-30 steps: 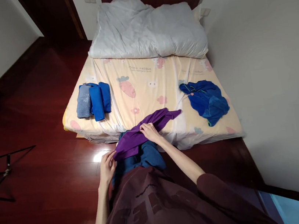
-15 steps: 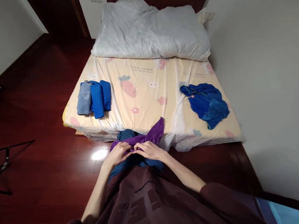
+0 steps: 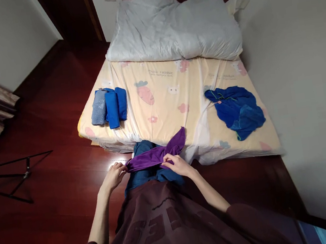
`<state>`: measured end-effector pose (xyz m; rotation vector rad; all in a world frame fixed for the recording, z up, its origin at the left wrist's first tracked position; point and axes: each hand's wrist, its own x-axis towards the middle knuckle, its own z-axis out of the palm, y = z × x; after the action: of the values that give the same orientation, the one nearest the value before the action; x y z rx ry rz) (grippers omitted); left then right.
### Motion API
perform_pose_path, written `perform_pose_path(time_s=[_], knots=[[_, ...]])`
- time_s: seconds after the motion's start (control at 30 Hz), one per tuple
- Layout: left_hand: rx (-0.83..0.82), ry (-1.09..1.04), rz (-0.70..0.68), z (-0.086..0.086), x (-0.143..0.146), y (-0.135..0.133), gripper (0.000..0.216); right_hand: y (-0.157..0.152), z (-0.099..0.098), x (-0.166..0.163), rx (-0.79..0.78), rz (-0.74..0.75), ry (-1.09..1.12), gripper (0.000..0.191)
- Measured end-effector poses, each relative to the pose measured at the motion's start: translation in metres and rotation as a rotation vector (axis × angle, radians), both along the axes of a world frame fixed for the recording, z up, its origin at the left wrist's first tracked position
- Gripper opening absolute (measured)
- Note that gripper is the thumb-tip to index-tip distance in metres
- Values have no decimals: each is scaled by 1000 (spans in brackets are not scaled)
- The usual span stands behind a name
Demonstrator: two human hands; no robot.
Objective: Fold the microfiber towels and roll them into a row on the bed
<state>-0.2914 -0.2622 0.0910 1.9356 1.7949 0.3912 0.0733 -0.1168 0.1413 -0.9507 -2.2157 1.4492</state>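
Note:
A purple cloth (image 3: 156, 157) stretches across my lap at the near edge of the mattress (image 3: 164, 109), its far corner lying up on the sheet. My left hand (image 3: 113, 176) pinches its left end, fingers closed. My right hand (image 3: 178, 164) is closed on the cloth near its middle. The two hands are apart, with the cloth drawn taut between them. Blue trousers show under the cloth.
Folded blue and grey-blue towels (image 3: 109, 105) lie in a row at the mattress's left. A crumpled blue cloth (image 3: 237, 109) lies at its right. A white duvet (image 3: 174, 27) is heaped at the far end. A black stand (image 3: 15, 175) sits on the dark wooden floor, left.
The purple cloth was drawn off the mattress toward my lap and gathered. My hands met at its middle, then moved apart, the left going left with the cloth's end.

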Motion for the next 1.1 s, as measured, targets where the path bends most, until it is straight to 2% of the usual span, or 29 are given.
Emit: perform_pose_path(time_s=[0.17,0.23,0.3,0.4,0.5,0.6,0.7,0.83,0.97,1.1], knots=[[72,-78,3,-23,7,-8,16,-3,-7,9,-63,-111,28,30],[98,-129,-24,-28,13,-5,26,-3,-8,12,-79,-123,28,30],[93,-151,-59,-32,19,0,30,-3,-7,14,-90,-130,33,29],[75,-150,-91,-37,24,7,21,-1,-4,17,-88,-136,10,27],[82,-169,-102,-35,23,9,25,2,-1,21,-82,-141,-30,27],[65,-180,-44,-24,18,1,29,1,-3,26,-81,-161,-36,26],[95,-86,134,-6,5,-13,32,-2,-9,30,-83,-150,-69,26],[202,66,241,21,-24,-31,36,-8,-23,37,-32,30,-149,24],[203,130,263,49,-45,-46,37,-13,-46,57,60,168,-282,13],[49,78,284,74,-42,-54,38,-17,-81,89,94,58,-446,34]])
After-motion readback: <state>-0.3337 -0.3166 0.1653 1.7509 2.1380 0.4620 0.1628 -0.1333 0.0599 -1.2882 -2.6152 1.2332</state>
